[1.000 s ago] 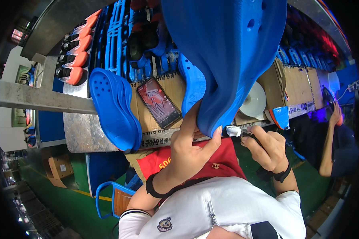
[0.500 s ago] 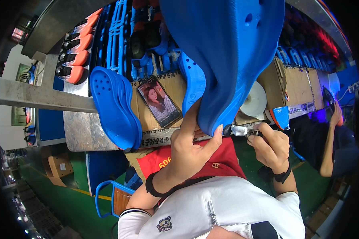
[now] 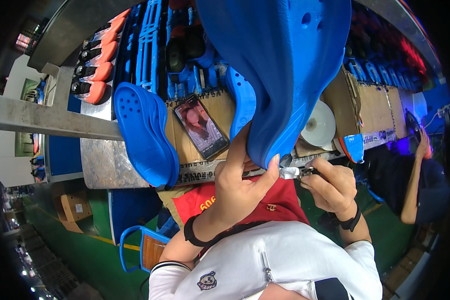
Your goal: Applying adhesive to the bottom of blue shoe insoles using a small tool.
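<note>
A large blue shoe sole [image 3: 290, 85] with holes in it stands tilted up close in front of me. My left hand [image 3: 242, 182] grips its lower end, thumb on the near face, with some fingers hidden behind it. Between the fingertips of my right hand [image 3: 332, 184] is a small brush-like tool [image 3: 289, 173] with a white shank and a dark tip. That tip is at the sole's lower right edge; I cannot tell whether it touches. Behind my left hand, another blue sole [image 3: 242, 97] lies on the cardboard.
Nested blue soles [image 3: 145, 137] lie left of a phone [image 3: 201, 126] on the cardboard-covered bench [image 3: 220, 107]. A white bowl [image 3: 319, 125] and a blue-and-orange piece [image 3: 352, 147] sit at the right. Orange-and-black shoes [image 3: 97, 70] fill a rack at far left. Another person's arm [image 3: 414, 185] shows at right.
My right hand has shifted slightly left with the brush-like tool, bringing it closer under the sole's edge. The held sole has moved slightly left. The phone's picture has changed.
</note>
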The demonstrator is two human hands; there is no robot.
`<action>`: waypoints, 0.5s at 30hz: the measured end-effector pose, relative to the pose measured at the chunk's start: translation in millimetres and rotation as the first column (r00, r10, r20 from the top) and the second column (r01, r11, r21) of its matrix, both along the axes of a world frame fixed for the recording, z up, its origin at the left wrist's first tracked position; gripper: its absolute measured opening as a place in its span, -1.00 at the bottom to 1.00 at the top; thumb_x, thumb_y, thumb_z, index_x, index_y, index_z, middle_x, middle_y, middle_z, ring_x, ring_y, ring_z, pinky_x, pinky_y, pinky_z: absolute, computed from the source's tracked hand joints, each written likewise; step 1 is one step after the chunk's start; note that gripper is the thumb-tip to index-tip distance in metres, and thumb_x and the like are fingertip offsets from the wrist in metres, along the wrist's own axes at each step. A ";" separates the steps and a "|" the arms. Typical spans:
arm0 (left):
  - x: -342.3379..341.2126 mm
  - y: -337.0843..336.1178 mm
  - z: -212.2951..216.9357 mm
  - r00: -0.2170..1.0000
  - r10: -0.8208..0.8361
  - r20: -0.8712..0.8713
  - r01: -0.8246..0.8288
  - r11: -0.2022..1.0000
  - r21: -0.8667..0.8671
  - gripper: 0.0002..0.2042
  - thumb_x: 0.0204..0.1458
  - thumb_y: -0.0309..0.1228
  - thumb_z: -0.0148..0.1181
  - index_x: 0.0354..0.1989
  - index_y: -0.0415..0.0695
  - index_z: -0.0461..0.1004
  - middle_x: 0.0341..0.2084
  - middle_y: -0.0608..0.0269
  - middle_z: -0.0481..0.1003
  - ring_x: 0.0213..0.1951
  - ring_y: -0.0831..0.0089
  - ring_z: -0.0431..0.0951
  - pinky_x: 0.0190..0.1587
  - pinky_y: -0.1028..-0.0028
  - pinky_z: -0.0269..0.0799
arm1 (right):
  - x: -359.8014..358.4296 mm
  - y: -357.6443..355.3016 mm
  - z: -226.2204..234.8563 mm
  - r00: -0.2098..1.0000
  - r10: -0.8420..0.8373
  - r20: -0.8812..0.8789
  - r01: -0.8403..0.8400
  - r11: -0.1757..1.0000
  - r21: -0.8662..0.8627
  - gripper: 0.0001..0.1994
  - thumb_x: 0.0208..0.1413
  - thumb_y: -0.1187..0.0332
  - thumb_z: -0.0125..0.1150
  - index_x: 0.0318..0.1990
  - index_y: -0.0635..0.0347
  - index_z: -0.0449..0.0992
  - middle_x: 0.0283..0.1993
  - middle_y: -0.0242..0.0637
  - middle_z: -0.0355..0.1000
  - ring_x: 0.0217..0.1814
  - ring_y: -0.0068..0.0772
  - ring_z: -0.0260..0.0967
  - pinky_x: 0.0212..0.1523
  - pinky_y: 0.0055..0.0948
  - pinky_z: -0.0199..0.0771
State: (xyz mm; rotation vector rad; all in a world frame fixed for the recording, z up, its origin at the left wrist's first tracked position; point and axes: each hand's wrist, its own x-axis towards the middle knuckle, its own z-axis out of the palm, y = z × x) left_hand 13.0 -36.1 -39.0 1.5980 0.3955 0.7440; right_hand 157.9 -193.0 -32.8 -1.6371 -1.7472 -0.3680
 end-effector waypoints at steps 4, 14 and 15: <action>1.3 0.8 0.7 0.999 0.009 0.032 -0.010 0.999 0.030 -0.42 0.00 -0.65 0.25 0.21 -0.40 0.16 -0.14 0.00 0.51 -0.12 0.34 0.60 -0.08 0.44 0.56 | 2.6 -3.7 3.8 0.996 0.018 0.082 -0.017 1.000 -0.018 -0.71 -0.30 0.43 0.37 -0.29 0.19 0.58 -0.19 -0.12 0.49 -0.61 -0.55 0.33 -0.65 -0.61 0.20; 1.4 0.1 1.6 0.998 0.003 0.060 -0.007 0.998 0.057 -0.41 0.00 -0.66 0.23 0.24 -0.42 0.17 -0.17 -0.04 0.56 -0.13 0.29 0.63 -0.07 0.42 0.58 | 7.6 -4.0 5.1 0.970 0.020 0.241 -0.008 0.999 -0.049 -0.68 -0.31 0.44 0.28 -0.26 0.23 0.59 -0.17 -0.13 0.49 -0.66 -0.66 0.18 -0.65 -0.64 0.10; 1.1 -0.1 2.0 0.998 0.003 0.060 -0.006 0.998 0.057 -0.41 0.00 -0.66 0.23 0.24 -0.42 0.17 -0.17 -0.04 0.56 -0.13 0.29 0.63 -0.07 0.42 0.58 | 8.0 -4.1 4.5 0.970 0.019 0.241 -0.008 0.999 -0.049 -0.68 -0.31 0.44 0.28 -0.26 0.23 0.59 -0.17 -0.13 0.49 -0.66 -0.66 0.18 -0.65 -0.64 0.10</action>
